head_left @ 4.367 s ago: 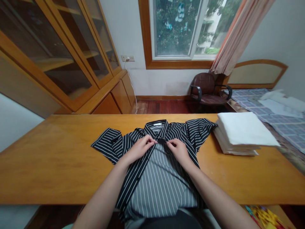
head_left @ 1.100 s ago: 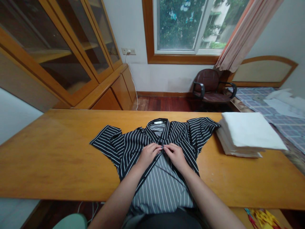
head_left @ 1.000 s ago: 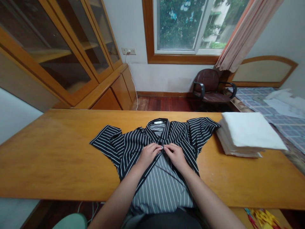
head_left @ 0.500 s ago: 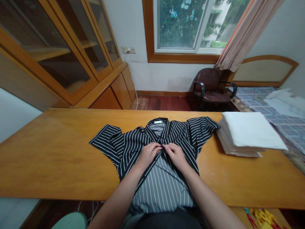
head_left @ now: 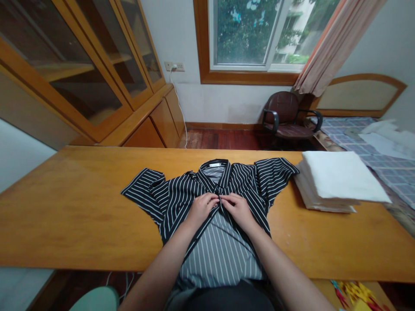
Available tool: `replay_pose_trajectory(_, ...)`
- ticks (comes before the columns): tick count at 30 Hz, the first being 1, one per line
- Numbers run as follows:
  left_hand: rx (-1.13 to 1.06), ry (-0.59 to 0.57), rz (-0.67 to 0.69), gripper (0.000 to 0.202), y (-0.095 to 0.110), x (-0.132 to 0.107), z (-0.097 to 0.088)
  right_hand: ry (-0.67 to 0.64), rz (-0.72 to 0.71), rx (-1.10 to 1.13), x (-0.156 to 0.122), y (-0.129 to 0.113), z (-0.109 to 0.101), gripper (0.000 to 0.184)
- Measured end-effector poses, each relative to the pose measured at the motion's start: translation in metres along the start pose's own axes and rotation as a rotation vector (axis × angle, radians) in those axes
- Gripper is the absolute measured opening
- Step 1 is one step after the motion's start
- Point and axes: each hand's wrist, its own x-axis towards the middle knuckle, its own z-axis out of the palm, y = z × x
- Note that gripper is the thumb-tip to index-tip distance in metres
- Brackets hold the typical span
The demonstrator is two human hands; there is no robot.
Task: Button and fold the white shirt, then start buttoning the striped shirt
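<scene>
A black shirt with white stripes [head_left: 181,194] lies front up on the wooden table [head_left: 81,207], its collar away from me and its short sleeves spread to both sides. Below the chest the front edges part, showing the greyish inner side of the back. My left hand [head_left: 202,209] pinches the left front edge just under the collar. Close beside it, my right hand [head_left: 238,209] pinches the other edge, fingertips nearly meeting the left ones. Any button between the fingers is too small and covered to make out.
A stack of folded white cloth-like sheets [head_left: 343,177] stands at the right, touching the right sleeve. Beyond the table are a glass-door cabinet [head_left: 129,99], a brown armchair [head_left: 285,114] and a bed [head_left: 366,138]. A green stool [head_left: 95,300] is at the lower left.
The fingers of my right hand have shifted slightly at the shirt's front edge. Both hands stay in the same place, and the shirt lies as before.
</scene>
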Motion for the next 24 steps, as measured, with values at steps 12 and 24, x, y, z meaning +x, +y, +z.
replay_pose_trajectory(12, -0.065, -0.002, -0.055, 0.012, 0.0024, 0.0023, -0.0008, -0.008, -0.002, -0.007, -0.0009, 0.0012, -0.0002, 0.025)
replay_pose_trajectory(24, -0.081, -0.049, -0.051, 0.018, 0.0032, 0.0031, -0.0025, 0.029, 0.029, 0.004, 0.0011, 0.0003, 0.0005, 0.018)
